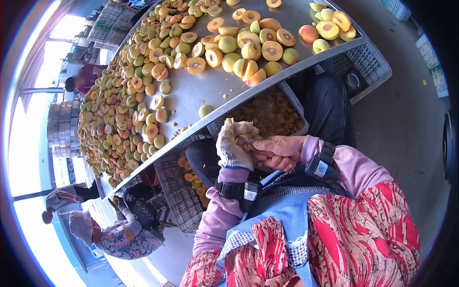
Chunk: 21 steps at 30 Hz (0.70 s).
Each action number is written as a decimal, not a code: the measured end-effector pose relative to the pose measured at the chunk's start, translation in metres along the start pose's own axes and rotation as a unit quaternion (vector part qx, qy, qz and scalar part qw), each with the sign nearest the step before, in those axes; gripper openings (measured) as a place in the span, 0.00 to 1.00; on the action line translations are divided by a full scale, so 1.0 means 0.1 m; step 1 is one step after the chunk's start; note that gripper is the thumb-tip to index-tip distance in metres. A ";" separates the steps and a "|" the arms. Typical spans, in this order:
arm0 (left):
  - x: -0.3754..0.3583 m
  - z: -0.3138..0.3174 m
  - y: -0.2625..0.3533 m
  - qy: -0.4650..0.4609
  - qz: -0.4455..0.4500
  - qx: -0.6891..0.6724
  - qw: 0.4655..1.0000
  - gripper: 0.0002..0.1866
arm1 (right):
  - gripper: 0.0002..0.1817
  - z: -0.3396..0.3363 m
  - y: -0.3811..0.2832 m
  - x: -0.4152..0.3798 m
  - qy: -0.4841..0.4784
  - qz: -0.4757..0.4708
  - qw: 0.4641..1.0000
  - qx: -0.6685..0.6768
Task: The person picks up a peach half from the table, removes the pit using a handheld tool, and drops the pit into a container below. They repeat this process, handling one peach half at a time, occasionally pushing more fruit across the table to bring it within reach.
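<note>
My left hand [234,143], in a white knitted glove, is closed around a piece of peach [247,147] that is mostly hidden by the fingers. Bare and closed, my right hand [282,150] grips a small pitting tool [245,140]; its metal tip touches the peach in the left palm. Both hands are above my lap, just below the table edge. Behind them stands a crate [306,125] with brown-orange peach scraps in it. On the metal table [186,98] lie halved peaches [272,50], several with pits showing, and one small peach [205,111] near the edge.
A large heap of halved peaches [119,105] covers the table's left side. Under the table, a grey crate [179,201] holds peach halves, and another plastic crate [373,62] is at the right corner. A co-worker in a patterned hat [81,226] sits at the lower left.
</note>
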<state>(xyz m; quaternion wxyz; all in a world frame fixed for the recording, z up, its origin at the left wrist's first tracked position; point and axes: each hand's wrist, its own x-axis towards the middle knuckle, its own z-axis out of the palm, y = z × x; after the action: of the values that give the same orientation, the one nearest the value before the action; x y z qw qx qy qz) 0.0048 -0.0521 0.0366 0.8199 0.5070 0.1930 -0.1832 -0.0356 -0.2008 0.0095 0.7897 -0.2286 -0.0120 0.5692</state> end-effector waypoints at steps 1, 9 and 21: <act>0.03 0.01 -0.04 0.023 -0.015 -0.035 0.999 0.17 | 0.23 -0.02 0.00 0.00 0.038 -0.005 0.999 -0.021; 0.26 -0.02 -0.17 0.012 -0.076 -0.190 0.979 0.16 | 0.18 -0.10 0.20 0.07 0.147 -0.133 0.966 -0.163; 0.36 -0.15 -0.07 -0.066 0.034 -0.201 0.977 0.12 | 0.22 -0.25 0.10 0.16 0.400 -0.393 0.705 -0.434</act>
<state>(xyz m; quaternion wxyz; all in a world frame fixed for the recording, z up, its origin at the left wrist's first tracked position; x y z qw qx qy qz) 0.0305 -0.0451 0.0069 0.9217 0.3251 0.1535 -0.1457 -0.0318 -0.1924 -0.0207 0.6857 -0.7273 -0.0295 -0.0055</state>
